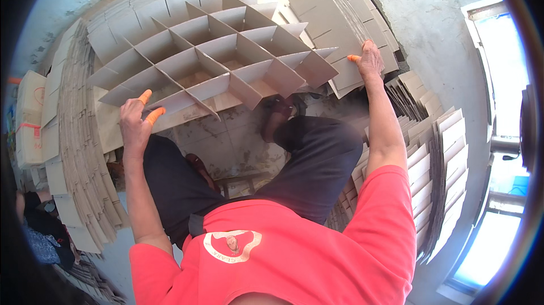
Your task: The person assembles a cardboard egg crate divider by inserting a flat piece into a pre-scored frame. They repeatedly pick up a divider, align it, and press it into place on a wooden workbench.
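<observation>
A grid of interlocked grey cardboard dividers (218, 53) stands in front of me, its slotted strips crossing to form several open cells. My left hand (137, 122) is by its near left corner, orange covers on thumb and forefinger. The two are spread apart with nothing between them; whether the forefinger touches the grid I cannot tell. To the right, my right hand (370, 62) is at the edge of a leaning stack of slotted cardboard strips (328, 27). Its orange-covered thumb lies over the top strip and the forefinger is at the edge; the other fingers are mostly hidden.
More flat cardboard strips (164, 10) are stacked behind the grid, and a tall pile (85, 129) stands at the left. Slotted pieces (422, 175) are piled beside my right leg. A pale bundle with a red tie (31, 118) sits far left. Windows (493, 237) line the right wall.
</observation>
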The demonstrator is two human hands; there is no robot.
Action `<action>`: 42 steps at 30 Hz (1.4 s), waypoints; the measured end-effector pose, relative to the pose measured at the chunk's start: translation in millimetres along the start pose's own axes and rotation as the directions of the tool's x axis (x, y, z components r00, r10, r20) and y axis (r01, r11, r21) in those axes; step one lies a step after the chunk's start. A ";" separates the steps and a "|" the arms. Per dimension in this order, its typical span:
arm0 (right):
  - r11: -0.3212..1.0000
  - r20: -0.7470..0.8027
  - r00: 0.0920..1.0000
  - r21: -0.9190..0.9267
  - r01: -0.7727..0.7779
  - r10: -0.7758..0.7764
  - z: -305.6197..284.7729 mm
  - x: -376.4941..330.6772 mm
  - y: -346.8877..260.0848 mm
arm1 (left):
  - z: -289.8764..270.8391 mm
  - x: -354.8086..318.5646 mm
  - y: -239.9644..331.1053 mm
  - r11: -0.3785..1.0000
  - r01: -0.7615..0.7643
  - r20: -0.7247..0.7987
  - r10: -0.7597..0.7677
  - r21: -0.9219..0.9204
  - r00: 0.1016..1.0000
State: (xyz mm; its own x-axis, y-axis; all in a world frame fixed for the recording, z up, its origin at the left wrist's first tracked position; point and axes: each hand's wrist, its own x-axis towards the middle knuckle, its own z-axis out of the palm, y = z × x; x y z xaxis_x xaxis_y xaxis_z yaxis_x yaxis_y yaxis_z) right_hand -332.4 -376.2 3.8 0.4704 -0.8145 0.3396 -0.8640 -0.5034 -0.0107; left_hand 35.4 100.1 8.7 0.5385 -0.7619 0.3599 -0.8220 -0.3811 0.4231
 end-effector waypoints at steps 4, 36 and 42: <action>0.994 -0.021 0.996 0.071 -0.081 0.082 -10.2 5.1 -0.7 | -1.6 1.7 2.5 0.999 0.020 -0.004 -0.020 -0.032 1.000; 0.414 0.060 0.660 0.820 0.394 -0.748 -150.1 -103.6 -417.6 | -21.1 -30.8 -43.3 0.902 0.114 -0.123 -0.180 -0.417 0.976; 0.344 0.011 0.570 0.807 0.481 -0.822 -129.7 -106.4 -434.0 | -25.0 -29.5 -42.1 0.906 0.125 -0.125 -0.190 -0.405 0.974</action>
State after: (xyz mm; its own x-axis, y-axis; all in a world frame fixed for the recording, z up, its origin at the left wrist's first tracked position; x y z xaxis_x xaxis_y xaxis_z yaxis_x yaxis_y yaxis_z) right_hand -30.8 -33.6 94.3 0.9799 -0.0532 0.1922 0.0742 -0.7974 -0.5989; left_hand 58.7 151.8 1.1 0.7036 -0.6044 0.3737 -0.6024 -0.2284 0.7648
